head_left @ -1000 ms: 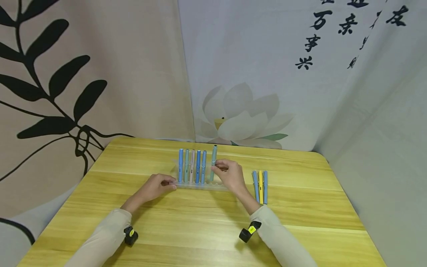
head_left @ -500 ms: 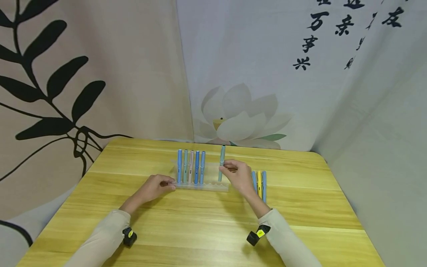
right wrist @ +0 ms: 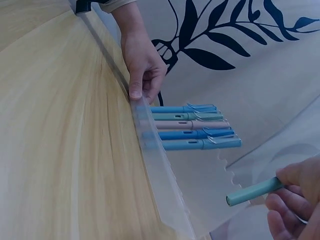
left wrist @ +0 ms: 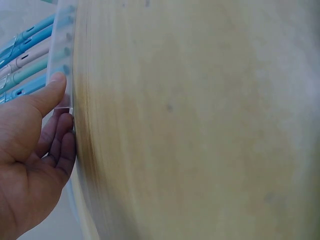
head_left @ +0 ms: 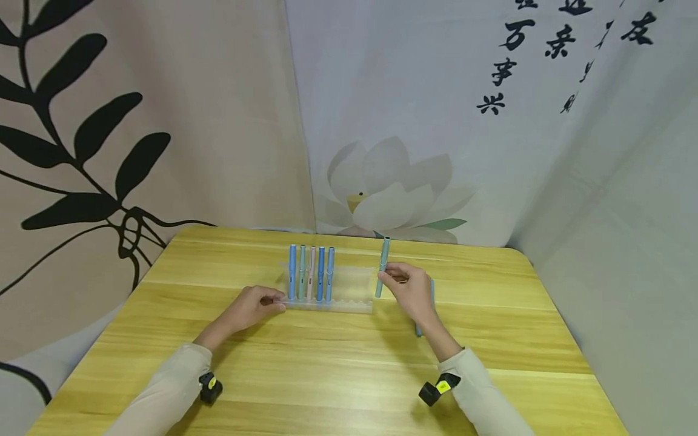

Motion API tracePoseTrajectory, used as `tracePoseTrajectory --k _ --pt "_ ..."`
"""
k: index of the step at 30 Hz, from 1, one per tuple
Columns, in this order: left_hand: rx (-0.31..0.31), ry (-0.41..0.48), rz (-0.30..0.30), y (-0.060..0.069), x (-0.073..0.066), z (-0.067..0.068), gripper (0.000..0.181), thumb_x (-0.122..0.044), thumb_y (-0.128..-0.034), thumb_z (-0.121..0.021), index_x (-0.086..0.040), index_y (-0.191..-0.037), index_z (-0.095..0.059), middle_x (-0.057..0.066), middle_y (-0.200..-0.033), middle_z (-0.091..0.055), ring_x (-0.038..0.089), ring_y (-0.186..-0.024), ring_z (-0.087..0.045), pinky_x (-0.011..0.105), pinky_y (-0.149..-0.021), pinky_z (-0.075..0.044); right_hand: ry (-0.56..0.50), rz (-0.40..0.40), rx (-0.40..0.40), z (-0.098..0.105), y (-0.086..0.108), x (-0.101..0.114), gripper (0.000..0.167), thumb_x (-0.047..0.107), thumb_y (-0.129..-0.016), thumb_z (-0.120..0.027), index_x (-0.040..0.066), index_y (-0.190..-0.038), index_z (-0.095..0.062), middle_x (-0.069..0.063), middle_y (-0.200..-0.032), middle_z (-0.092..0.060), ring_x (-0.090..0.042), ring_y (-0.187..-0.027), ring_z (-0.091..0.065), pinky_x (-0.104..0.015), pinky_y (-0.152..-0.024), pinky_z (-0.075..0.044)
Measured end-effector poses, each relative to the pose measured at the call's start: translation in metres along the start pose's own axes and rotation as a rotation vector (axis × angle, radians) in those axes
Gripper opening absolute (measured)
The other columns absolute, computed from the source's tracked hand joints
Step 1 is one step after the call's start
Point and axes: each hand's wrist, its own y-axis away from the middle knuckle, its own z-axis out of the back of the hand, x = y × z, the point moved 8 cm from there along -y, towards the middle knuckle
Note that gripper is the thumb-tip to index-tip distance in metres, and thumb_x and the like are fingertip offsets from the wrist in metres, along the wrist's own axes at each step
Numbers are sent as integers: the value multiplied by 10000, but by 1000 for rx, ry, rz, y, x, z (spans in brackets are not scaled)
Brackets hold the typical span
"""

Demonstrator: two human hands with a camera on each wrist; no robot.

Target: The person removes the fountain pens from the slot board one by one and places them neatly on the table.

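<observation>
A clear plastic pen stand [head_left: 351, 307] holds several pens in a row at its left side: blue, green, pink [head_left: 311, 272], deeper blue and light blue. My left hand [head_left: 253, 307] pinches the stand's left end; in the left wrist view the thumb [left wrist: 54, 92] lies on its front strip. My right hand [head_left: 412, 292] holds a pale green pen [head_left: 384, 257] nearly upright, just past the stand's right end and apart from it. In the right wrist view the lower part of this green pen [right wrist: 255, 191] sticks out from between the thumb and fingers.
Behind my right hand and wrist, parts of blue pens [head_left: 433, 292] show on the wooden table [head_left: 305, 375]; the yellow pen is hidden. Printed curtains [head_left: 245, 121] hang behind the table's back edge.
My right hand has carried the green pen rightward, from in front of the stand's right half to beyond its right end. My left hand has stayed on the stand.
</observation>
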Motion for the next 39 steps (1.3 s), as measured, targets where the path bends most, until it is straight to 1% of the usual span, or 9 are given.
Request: tracePoseTrajectory --k 7,10,14,17,23,27,30,34,39 --pt "-1 -18 -1 0 2 0 285 -238 -977 -716 -44 -1182 -755 15 -1038 -748 112 -904 -655 305 -797 -552 14 -47 -2 19 4 -11 304 254 -948 -762 49 -1172 -757 -90 -1023 -772 -255 -940 -726 -410 -832 -590" --pt "1 -20 3 0 1 -1 287 -237 -976 -717 -41 -1182 -755 16 -1035 -747 111 -899 -650 305 -791 -550 29 -46 -17 29 6 -15 318 257 -948 -762 39 -1180 -752 -98 -1030 -771 -258 -947 -723 -416 -831 -590" --pt "4 -27 7 0 1 -1 295 -243 -975 -718 -39 -1184 -754 17 -1031 -747 106 -888 -645 300 -781 -547 44 -33 -39 42 8 -19 322 266 -943 -768 41 -1173 -756 -95 -1017 -770 -243 -926 -717 -341 -795 -586" --pt "5 -30 3 0 2 -1 305 -249 -974 -718 -33 -1187 -752 20 -1034 -749 104 -886 -647 299 -780 -548 45 -43 -48 51 9 -24 329 282 -944 -767 44 -1171 -755 -93 -1018 -766 -232 -918 -710 -271 -775 -572" --pt "-2 -19 3 1 3 -1 304 -238 -977 -716 -29 -1196 -747 19 -1032 -746 117 -899 -653 315 -793 -552 80 -71 -61 66 13 -31 331 285 -949 -760 41 -1173 -754 -101 -1022 -767 -249 -930 -711 -268 -774 -568" --pt "-2 -10 5 2 3 0 308 -238 -978 -714 -26 -1200 -745 28 -1042 -748 120 -898 -654 311 -787 -551 118 -89 -72 76 16 -37 323 282 -949 -761 40 -1163 -759 -101 -1006 -771 -239 -918 -714 -242 -770 -560" --pt "1 -8 6 2 3 0 315 -243 -977 -715 -25 -1203 -744 31 -1042 -748 119 -893 -650 305 -782 -549 137 -102 -77 84 19 -42 309 264 -952 -757 32 -1154 -761 -107 -996 -771 -241 -908 -711 -231 -745 -553" --pt "-1 -14 -1 0 1 -1 318 -242 -977 -716 -23 -1206 -742 38 -1053 -749 118 -893 -651 300 -781 -548 175 -123 -78 93 22 -49 328 286 -953 -754 38 -1169 -758 -110 -1006 -771 -262 -914 -717 -262 -719 -558" --pt "1 -20 10 -1 2 -1 313 -231 -975 -720 -24 -1209 -742 51 -1077 -753 119 -905 -661 305 -790 -554 230 -178 -67 102 28 -63 360 325 -964 -732 47 -1192 -751 -115 -1040 -772 -280 -945 -728 -330 -747 -571"
